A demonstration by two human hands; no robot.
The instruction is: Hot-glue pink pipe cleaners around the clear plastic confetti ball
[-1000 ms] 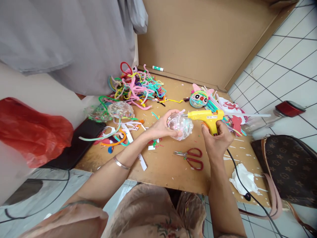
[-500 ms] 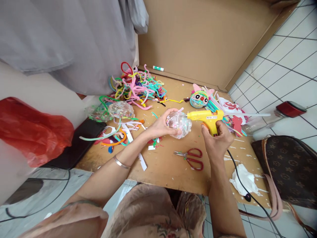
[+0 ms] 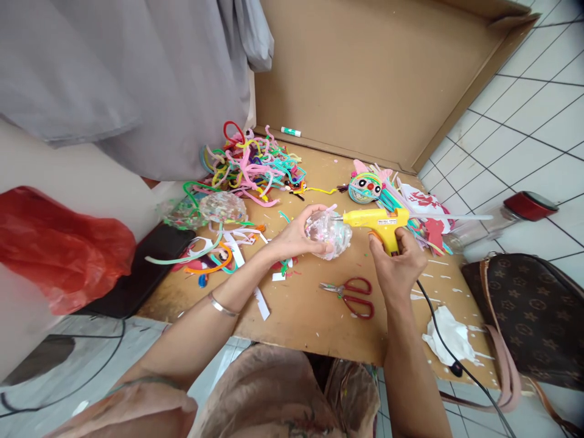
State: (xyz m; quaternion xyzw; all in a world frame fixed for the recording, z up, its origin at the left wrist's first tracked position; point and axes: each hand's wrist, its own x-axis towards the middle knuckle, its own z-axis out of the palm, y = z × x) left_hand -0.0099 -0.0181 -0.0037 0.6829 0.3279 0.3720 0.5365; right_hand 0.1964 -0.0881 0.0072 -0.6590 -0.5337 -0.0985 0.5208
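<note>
My left hand (image 3: 301, 236) is wrapped round a clear plastic ball (image 3: 335, 237) with bits of colour on it, held above the table. My right hand (image 3: 398, 261) grips a yellow hot glue gun (image 3: 378, 220) by its handle, a finger at the orange trigger. The gun's metal nozzle points left and meets the ball's upper side; whether it touches the surface I cannot tell. A clear glue stick (image 3: 451, 216) pokes out of the gun's back end. Below the ball lie red-handled scissors (image 3: 351, 295), blades to the left.
A heap of pipe cleaners (image 3: 250, 164) lies at the back left, near another clear ball (image 3: 223, 208). A decorated ball with googly eyes (image 3: 365, 186) sits at the back right. White tissue (image 3: 449, 334), a black cord (image 3: 438, 316) and a brown handbag (image 3: 524, 316) are on the right.
Both hands hold the same things with nearly the same pose. The view has shifted slightly, and the glue gun's nozzle sits a little lower against the ball.
</note>
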